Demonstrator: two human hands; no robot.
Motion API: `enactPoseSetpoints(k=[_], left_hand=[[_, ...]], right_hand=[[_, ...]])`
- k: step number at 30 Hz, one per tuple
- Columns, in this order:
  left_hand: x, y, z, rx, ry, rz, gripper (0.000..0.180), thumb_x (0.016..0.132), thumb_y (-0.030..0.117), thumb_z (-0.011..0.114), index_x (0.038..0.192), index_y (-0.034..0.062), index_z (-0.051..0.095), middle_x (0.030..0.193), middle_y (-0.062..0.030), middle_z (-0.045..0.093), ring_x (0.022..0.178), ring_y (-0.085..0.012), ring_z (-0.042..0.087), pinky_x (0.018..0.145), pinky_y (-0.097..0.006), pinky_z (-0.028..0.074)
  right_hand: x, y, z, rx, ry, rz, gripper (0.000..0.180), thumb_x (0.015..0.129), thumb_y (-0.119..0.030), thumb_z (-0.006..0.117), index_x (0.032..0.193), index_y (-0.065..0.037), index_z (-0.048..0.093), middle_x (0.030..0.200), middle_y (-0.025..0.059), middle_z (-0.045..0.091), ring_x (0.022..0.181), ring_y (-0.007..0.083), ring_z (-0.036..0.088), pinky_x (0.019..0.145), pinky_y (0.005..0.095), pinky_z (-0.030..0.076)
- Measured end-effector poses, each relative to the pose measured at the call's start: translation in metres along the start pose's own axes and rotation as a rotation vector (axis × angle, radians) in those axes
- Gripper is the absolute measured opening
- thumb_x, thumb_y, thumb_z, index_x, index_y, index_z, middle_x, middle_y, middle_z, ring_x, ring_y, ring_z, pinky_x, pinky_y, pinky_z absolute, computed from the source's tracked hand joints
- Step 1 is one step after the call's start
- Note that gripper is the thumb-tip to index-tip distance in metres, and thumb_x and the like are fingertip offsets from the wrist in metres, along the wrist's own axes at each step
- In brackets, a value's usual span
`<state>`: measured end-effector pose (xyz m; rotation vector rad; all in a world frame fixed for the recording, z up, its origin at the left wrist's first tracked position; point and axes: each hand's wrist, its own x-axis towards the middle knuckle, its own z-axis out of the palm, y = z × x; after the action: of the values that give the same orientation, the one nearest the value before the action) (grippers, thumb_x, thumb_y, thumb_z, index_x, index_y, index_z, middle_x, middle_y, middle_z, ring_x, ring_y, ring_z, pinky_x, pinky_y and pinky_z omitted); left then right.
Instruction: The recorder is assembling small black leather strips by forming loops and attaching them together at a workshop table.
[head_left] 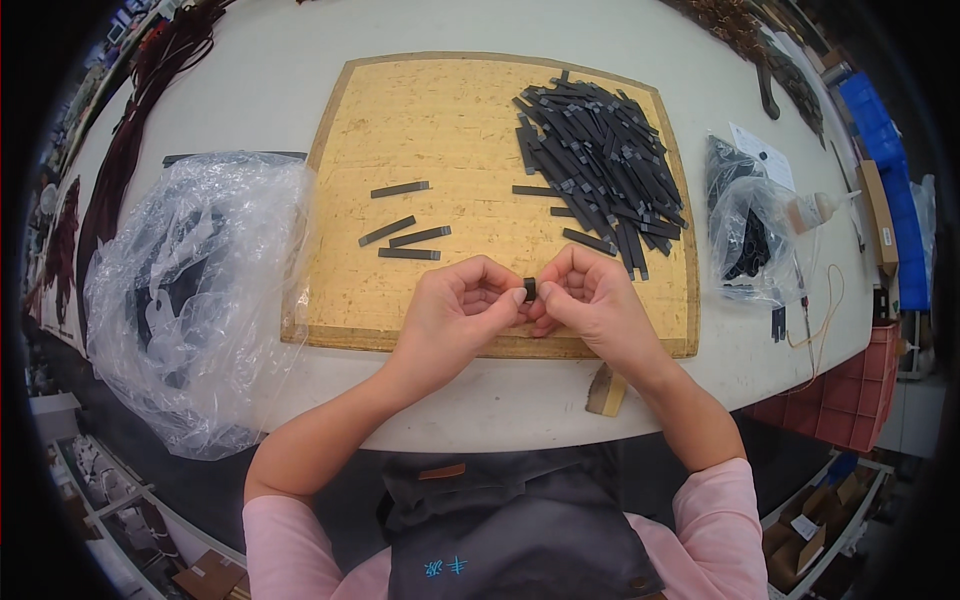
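Note:
Over the front edge of a yellow board [430, 120], both hands meet at a small black strip [530, 289], which looks folded or bent into a short loop. My left hand [470, 300] pinches it from the left between thumb and fingers. From the other side my right hand [583, 300] grips it the same way; the fingers hide most of the strip. Several loose black strips with grey ends [408, 254] lie left of centre on the board. A large heap of similar strips [600, 160] covers the board's right side.
A clear plastic bag [215, 290] with dark contents lies left of the board. To the right are another bag of black pieces [745, 240] and a small bottle with a nozzle [812, 211]. Dark red cords [130, 130] run along the far left. A red crate [840, 390] stands beyond the right edge.

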<state>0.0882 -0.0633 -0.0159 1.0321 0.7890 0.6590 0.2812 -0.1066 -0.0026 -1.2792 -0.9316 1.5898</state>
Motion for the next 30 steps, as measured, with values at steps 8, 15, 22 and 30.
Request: enactPoseSetpoints(k=[8, 15, 22, 30], left_hand=[[-0.002, 0.000, -0.003, 0.053, -0.005, 0.021, 0.010, 0.095, 0.003, 0.068, 0.099, -0.0035, 0.062, 0.094, -0.0067, 0.070, 0.088, -0.0088, 0.070, 0.071, -0.020, 0.054], [-0.007, -0.001, -0.005, 0.159, -0.006, 0.065, 0.008, 0.095, 0.002, 0.067, 0.100, -0.0031, 0.062, 0.097, -0.0080, 0.070, 0.091, -0.0117, 0.072, 0.080, -0.022, 0.056], [-0.006, 0.004, -0.001, 0.263, -0.012, 0.089, 0.009, 0.095, 0.000, 0.065, 0.102, -0.0053, 0.063, 0.098, -0.0074, 0.070, 0.095, -0.0144, 0.073, 0.081, -0.023, 0.057], [-0.007, -0.001, 0.001, 0.331, -0.025, 0.190, 0.009, 0.096, 0.000, 0.064, 0.102, -0.0072, 0.063, 0.098, -0.0076, 0.069, 0.094, -0.0140, 0.072, 0.083, -0.025, 0.058]], right_hand=[[-0.008, 0.005, 0.003, -0.052, -0.002, -0.088, 0.010, 0.099, -0.007, 0.062, 0.103, 0.002, 0.060, 0.094, 0.0069, 0.069, 0.082, 0.0110, 0.070, 0.076, 0.0243, 0.057], [-0.013, 0.004, 0.005, -0.143, 0.004, -0.105, 0.011, 0.097, -0.004, 0.064, 0.104, 0.003, 0.060, 0.097, 0.0076, 0.070, 0.088, 0.0110, 0.071, 0.076, 0.0225, 0.056], [-0.012, 0.000, -0.001, -0.174, 0.020, -0.087, 0.011, 0.096, -0.004, 0.067, 0.103, 0.002, 0.061, 0.095, 0.0070, 0.070, 0.084, 0.0100, 0.070, 0.074, 0.0217, 0.055], [-0.005, 0.002, -0.004, -0.032, -0.028, 0.004, 0.006, 0.099, -0.005, 0.064, 0.099, 0.000, 0.060, 0.092, 0.0072, 0.070, 0.083, 0.0127, 0.070, 0.077, 0.0276, 0.060]])
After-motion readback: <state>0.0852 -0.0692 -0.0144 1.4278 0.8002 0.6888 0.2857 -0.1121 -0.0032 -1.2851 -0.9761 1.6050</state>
